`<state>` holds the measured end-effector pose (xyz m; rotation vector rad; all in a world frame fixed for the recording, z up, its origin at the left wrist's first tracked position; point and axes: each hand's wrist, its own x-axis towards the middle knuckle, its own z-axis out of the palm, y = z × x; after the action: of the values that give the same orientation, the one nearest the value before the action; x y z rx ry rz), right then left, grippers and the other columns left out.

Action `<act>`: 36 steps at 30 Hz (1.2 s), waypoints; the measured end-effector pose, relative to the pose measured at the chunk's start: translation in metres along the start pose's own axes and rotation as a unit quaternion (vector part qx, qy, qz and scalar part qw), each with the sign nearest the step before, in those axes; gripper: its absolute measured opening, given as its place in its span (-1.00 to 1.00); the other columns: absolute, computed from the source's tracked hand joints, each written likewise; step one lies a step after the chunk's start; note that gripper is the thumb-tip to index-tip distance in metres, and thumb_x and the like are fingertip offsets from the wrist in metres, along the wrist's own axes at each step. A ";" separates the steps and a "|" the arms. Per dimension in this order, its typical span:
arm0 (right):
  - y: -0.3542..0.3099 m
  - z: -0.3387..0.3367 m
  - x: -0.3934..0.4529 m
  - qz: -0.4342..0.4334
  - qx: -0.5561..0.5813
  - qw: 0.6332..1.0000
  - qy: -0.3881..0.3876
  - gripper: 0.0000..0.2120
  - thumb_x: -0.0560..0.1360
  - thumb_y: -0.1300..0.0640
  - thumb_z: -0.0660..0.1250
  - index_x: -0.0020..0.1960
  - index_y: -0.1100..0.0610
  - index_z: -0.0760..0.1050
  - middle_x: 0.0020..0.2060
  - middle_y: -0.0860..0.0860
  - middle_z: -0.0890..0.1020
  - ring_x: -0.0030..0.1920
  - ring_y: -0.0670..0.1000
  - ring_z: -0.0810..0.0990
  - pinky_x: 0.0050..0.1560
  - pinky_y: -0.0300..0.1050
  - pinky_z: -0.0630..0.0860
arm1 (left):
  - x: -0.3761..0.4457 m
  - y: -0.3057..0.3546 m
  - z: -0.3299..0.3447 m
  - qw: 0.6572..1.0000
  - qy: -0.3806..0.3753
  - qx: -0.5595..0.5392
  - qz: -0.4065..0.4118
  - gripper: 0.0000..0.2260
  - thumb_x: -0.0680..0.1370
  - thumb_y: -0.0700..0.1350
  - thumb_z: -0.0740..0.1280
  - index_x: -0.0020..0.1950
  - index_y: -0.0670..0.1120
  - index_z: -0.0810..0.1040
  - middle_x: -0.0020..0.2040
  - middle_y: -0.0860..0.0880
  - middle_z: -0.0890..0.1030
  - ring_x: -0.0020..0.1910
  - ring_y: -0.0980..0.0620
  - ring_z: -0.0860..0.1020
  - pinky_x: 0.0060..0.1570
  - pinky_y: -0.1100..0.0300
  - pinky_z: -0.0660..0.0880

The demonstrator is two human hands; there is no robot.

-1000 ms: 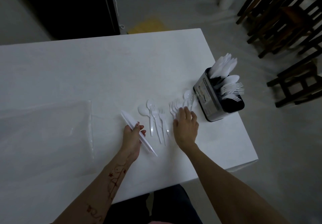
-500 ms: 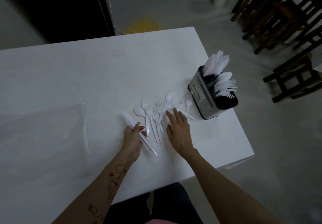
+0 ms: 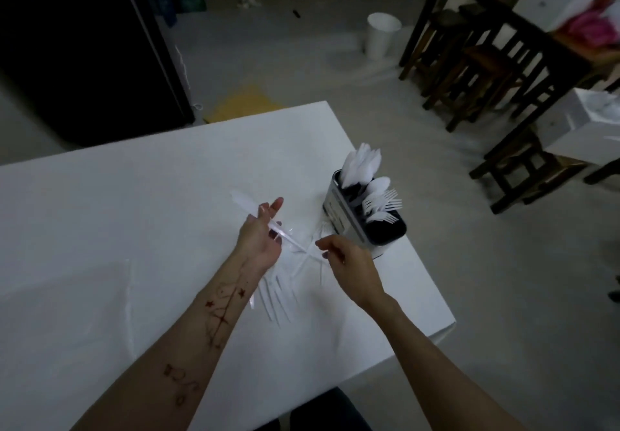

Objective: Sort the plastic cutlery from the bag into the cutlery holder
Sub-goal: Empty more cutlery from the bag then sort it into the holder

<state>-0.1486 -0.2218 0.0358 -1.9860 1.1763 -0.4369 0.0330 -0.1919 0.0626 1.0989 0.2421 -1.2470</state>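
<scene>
My left hand [image 3: 258,239] is raised above the white table [image 3: 134,195] and grips a bundle of white plastic knives [image 3: 243,201], their blades pointing away to the left. My right hand [image 3: 349,266], fingers curled, pinches the handle of one white plastic utensil [image 3: 303,263] just right of the left hand; I cannot tell its type. Several loose white forks [image 3: 275,299] lie on the table under and between my hands. The dark cutlery holder [image 3: 342,219] stands to the right of my hands, with knives, a spoon and forks upright in separate sections.
A clear plastic bag [image 3: 67,296] lies flat on the table at the left. The holder sits close to the table's right edge [image 3: 432,283]. On the floor beyond are a white bucket [image 3: 382,34] and dark wooden stools [image 3: 469,71].
Both hands have lifted off the table. The left hand has turned palm up with the knives. The right hand went from lying flat on the loose cutlery to pinching one piece. The camera tilted up.
</scene>
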 end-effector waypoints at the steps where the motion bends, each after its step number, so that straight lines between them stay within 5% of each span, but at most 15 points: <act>1: -0.004 -0.011 0.006 0.008 0.031 0.999 0.017 -0.71 0.53 0.35 0.22 0.09 0.11 0.62 -0.01 -0.07 0.68 -0.07 -0.16 0.65 -0.05 -0.34 0.52 | 0.003 0.005 0.014 0.999 -0.010 -0.038 0.020 -0.85 0.66 -0.08 0.10 0.05 -0.06 0.43 0.18 -0.02 0.57 0.27 -0.02 0.39 0.31 0.17 0.32; 7: -0.028 -0.064 0.049 0.019 0.064 0.990 0.124 -0.74 0.52 0.28 0.25 0.04 0.06 0.66 -0.18 -0.14 0.69 -0.23 -0.26 0.58 -0.17 -0.47 0.41 | 0.020 0.009 0.076 0.983 0.004 -0.169 0.072 -0.89 0.63 -0.14 0.20 -0.07 -0.12 0.44 -0.07 -0.07 0.53 -0.11 0.03 0.51 0.02 0.15 0.49; 11: -0.031 -0.084 0.087 0.003 -0.035 0.997 0.064 -0.64 0.52 0.26 0.18 0.17 0.03 0.64 -0.02 0.03 0.72 -0.11 0.04 0.62 -0.02 -0.17 0.52 | 0.037 -0.001 0.100 0.979 0.028 -0.156 0.128 -0.89 0.64 -0.12 0.18 -0.04 -0.10 0.42 -0.09 -0.05 0.50 -0.09 0.03 0.50 0.19 0.09 0.45; 14: -0.027 -0.094 0.104 0.003 -0.084 0.995 0.049 -0.57 0.50 0.30 0.14 0.22 0.01 0.61 -0.07 0.19 0.70 -0.16 0.20 0.60 -0.11 -0.14 0.46 | 0.044 -0.007 0.118 0.979 0.041 -0.112 0.163 -0.90 0.64 -0.11 0.17 0.07 -0.14 0.39 -0.12 -0.05 0.48 -0.08 0.02 0.50 0.16 0.10 0.47; 24: -0.014 -0.097 0.114 -0.005 -0.019 0.998 0.057 -0.66 0.54 0.25 0.20 0.19 0.03 0.63 -0.06 0.02 0.73 -0.27 -0.03 0.58 -0.11 -0.24 0.51 | 0.056 -0.026 0.127 0.960 0.043 0.043 0.275 -0.89 0.65 -0.10 0.13 0.11 -0.12 0.37 -0.19 0.01 0.50 -0.01 0.02 0.52 0.12 0.09 0.53; 31: -0.011 -0.091 0.111 -0.017 0.028 0.996 0.083 -0.71 0.47 0.27 0.22 -0.05 0.03 0.69 -0.20 -0.12 0.71 -0.28 -0.07 0.63 -0.16 -0.06 0.60 | 0.052 -0.036 0.123 0.942 0.072 0.063 0.320 -0.89 0.65 -0.08 0.15 0.00 -0.09 0.38 -0.20 0.02 0.53 0.00 0.02 0.53 0.15 0.03 0.51; 36: -0.015 -0.090 0.111 -0.051 -0.095 0.993 0.053 -0.60 0.49 0.22 0.19 0.15 -0.13 0.63 -0.19 0.03 0.71 -0.30 0.09 0.59 -0.26 -0.04 0.57 | 0.053 -0.038 0.126 0.939 0.077 0.045 0.331 -0.88 0.64 -0.09 0.16 0.04 -0.13 0.39 -0.20 0.03 0.53 0.00 0.01 0.54 0.16 -0.01 0.53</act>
<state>-0.1386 -0.3522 0.0951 -2.2181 1.2255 -0.5039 -0.0290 -0.3188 0.0698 1.2229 -0.0731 -0.5732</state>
